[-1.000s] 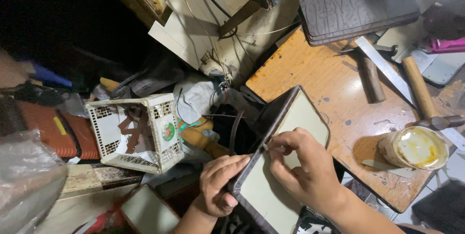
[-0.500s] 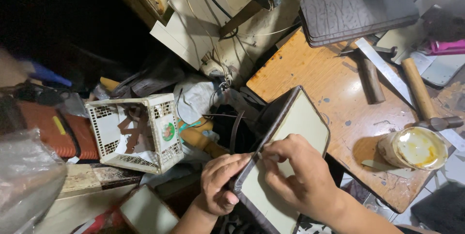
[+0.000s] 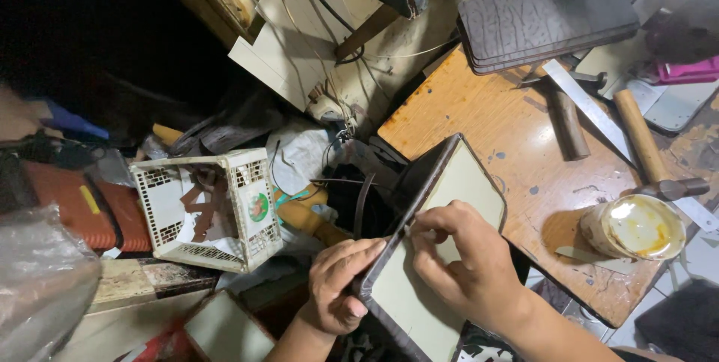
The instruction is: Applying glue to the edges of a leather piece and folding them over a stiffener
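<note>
Crowding the worn wooden desk are a glue pot, hammer, metal ruler and dark textured boards. The left hand grips the flat panel's dark edge; the right hand pinches it. A white plastic crate sits among floor clutter.

Labels and packages in view

A white perforated plastic crate is seen left of centre, tipped on its side, with a round green-and-red sticker stuck on its right wall. A clear crumpled plastic bag is seen at the lower left edge. A round open tub with yellowish contents is stood on the tabletop at right. No screens or signs are seen.
</note>
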